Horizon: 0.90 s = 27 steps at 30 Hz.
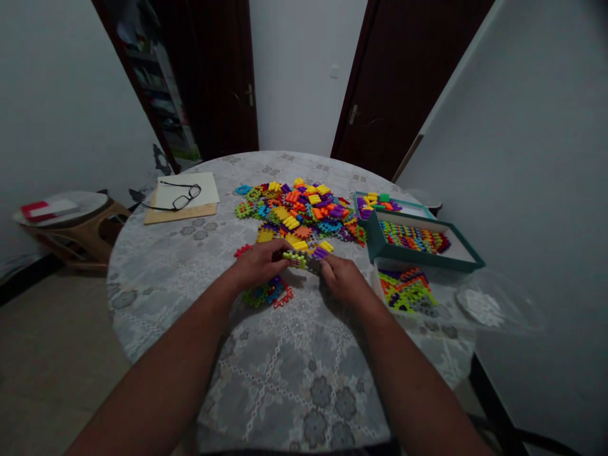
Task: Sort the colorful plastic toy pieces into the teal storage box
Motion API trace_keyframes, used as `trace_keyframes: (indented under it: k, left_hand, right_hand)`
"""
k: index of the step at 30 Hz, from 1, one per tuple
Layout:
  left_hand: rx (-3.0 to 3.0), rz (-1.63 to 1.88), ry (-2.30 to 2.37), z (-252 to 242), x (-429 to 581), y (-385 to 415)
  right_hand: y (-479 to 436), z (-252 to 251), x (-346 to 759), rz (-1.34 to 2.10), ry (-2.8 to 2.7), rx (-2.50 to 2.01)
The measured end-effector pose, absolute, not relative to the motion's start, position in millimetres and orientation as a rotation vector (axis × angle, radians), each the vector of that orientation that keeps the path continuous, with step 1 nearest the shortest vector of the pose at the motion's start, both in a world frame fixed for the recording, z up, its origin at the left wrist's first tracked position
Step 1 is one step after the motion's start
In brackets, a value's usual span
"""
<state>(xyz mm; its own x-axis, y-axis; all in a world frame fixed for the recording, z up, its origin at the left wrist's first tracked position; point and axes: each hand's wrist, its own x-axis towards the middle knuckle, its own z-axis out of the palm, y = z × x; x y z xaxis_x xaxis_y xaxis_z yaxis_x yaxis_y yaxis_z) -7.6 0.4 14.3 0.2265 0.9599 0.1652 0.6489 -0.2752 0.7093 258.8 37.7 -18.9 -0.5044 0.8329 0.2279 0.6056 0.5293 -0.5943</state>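
Between my hands, just above the table, is a lime-green interlocking plastic piece (296,259) next to a dark grey interlocking piece (313,265); whether they are joined I cannot tell. My left hand (259,262) pinches the green piece at its left end. Closed on the grey one at its right end is my right hand (342,278). Beyond them spreads a heap of colourful interlocking pieces (304,212), in yellow, orange, purple, blue and green. Several joined flat pieces (268,292) in green, blue and red lie beside my left wrist, partly hidden by it.
On the right stand a teal box (427,256) with rows of coloured pieces, another teal-rimmed box (413,209) behind, and a clear tray (408,309) with pieces. A clear lid (515,304) lies farther right. Eyeglasses (181,201) rest on paper (206,183) at the left.
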Motion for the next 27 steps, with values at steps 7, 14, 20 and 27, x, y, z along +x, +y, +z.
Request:
trace_keyframes:
  k: [7, 14, 20, 27]
  left_hand:
    - [2.114, 0.737, 1.447, -3, 4, 1]
    - [2.189, 0.741, 1.425, -10, 6, 3]
    - [2.140, 0.742, 1.467, -7, 5, 2]
    - [2.033, 0.985, 1.686, 11, -5, 3]
  right_hand:
    - [36, -24, 251, 0.684, -2.177, -1.028]
    - [32, -29, 244, 0.711, -2.193, -0.933]
    - [28, -19, 246, 0.526, -2.029, -1.030]
    - [-10, -12, 224, 0.537, -2.493, -0.624]
